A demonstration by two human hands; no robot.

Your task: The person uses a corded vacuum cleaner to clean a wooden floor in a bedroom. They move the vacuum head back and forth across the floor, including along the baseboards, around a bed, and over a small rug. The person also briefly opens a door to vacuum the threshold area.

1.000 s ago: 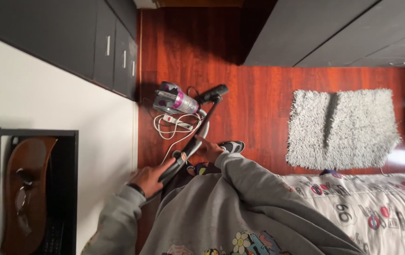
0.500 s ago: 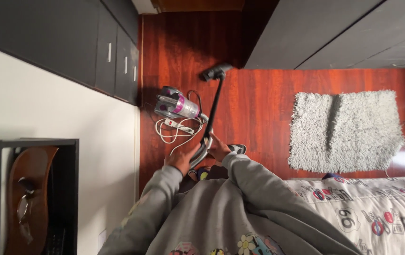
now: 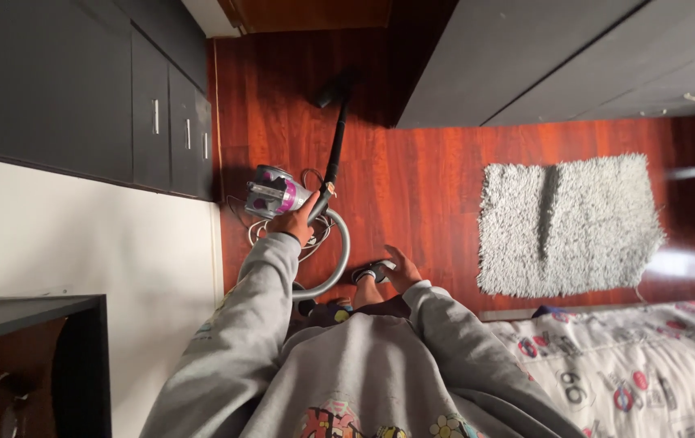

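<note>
Left hand (image 3: 297,221) grips vacuum wand (image 3: 334,154), stretched ahead.

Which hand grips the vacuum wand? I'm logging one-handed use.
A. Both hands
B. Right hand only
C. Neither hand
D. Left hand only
D: the left hand is closed on the vacuum wand, while the right hand hangs open, off it.

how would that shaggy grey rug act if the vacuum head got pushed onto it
The shaggy grey rug looks small and thin, lying loose on glossy wood floor, so it would probably slide or bunch. A fold already runs down its middle, suggesting it is floppy. Its long pile may drag on the vacuum head.
</note>
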